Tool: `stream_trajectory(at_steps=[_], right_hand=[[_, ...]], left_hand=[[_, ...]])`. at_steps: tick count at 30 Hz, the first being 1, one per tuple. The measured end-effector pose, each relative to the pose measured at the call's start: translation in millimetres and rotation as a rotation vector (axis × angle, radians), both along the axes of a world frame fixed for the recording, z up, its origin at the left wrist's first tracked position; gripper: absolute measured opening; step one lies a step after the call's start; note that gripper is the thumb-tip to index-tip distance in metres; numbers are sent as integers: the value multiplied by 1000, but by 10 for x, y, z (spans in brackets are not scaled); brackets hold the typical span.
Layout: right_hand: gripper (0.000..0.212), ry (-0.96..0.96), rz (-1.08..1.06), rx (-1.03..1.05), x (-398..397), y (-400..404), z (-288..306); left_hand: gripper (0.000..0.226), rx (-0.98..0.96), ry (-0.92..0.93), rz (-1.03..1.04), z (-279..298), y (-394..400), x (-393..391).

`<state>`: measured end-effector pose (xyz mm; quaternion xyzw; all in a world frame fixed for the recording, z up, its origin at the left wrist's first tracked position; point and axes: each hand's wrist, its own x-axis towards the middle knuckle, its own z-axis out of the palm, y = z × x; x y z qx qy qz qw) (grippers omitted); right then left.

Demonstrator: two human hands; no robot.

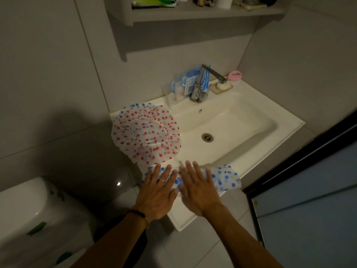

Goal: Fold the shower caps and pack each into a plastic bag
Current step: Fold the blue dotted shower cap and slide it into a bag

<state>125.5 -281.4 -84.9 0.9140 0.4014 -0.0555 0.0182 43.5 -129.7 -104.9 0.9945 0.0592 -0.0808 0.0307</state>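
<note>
A blue-dotted shower cap (225, 177) lies flattened along the front rim of the white sink (270, 105). My left hand (157, 190) presses on its left part with straight fingers. Just to the right, my right hand (197, 188) lies flat on its middle. A red-dotted shower cap (144, 134) sits spread open on the sink's left rim, partly over the basin. Clear plastic bags with blue contents (185, 84) stand behind the faucet (202, 84).
A soap dish with soap (222, 86) and a pink brush (234, 75) sit at the sink's back right. A toilet tank (34, 213) stands at lower left. A shelf (202, 14) hangs above. A dark-framed door (309, 171) is on the right.
</note>
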Motion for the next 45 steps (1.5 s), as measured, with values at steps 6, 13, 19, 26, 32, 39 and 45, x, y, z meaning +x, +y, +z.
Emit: stream_trajectory(at_steps=[6, 13, 19, 26, 32, 39, 45], right_hand=[[63, 112, -38, -159, 282, -531, 1], [61, -184, 133, 23, -110, -406, 141], [28, -258, 170, 114, -80, -221, 54], [54, -106, 55, 15, 176, -356, 179], [58, 31, 68, 229, -208, -711, 168], [48, 86, 29, 266, -376, -758, 29], [48, 156, -54, 299, -467, -640, 40]], left_hand=[[82, -52, -47, -19, 76, 69, -30], [66, 164, -22, -119, 295, 127, 107], [51, 159, -21, -198, 374, 206, 51], [36, -348, -133, -234, 307, -104, -125], [47, -345, -2, -271, 394, -204, -49], [78, -220, 184, -291, 428, -67, -133], [81, -289, 47, -261, 431, -52, -249]])
